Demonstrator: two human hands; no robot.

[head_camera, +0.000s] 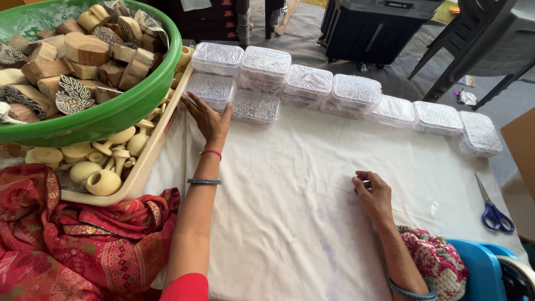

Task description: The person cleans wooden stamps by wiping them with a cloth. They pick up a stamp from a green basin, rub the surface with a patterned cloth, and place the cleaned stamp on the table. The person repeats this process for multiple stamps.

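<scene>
Boxes (214, 89) of clear plastic line the cloth's (290, 212) far edge. Our left hand (210, 120), fingers flat and spread, presses one at the far left corner; a shove could topple the stack. Right hand (372, 192) rests mid-cloth, fingers curled narrow, apparently pinching something small.

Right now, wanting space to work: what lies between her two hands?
Head view: only bare white cloth between left hand and right hand.

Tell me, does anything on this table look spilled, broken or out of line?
Nothing looks spilled or broken. The clear lidded boxes sit in a fairly tidy row along the far edge of the white cloth. The left hand rests by the boxes, the right hand lies on the cloth, and the blue scissors lie flat.
</scene>
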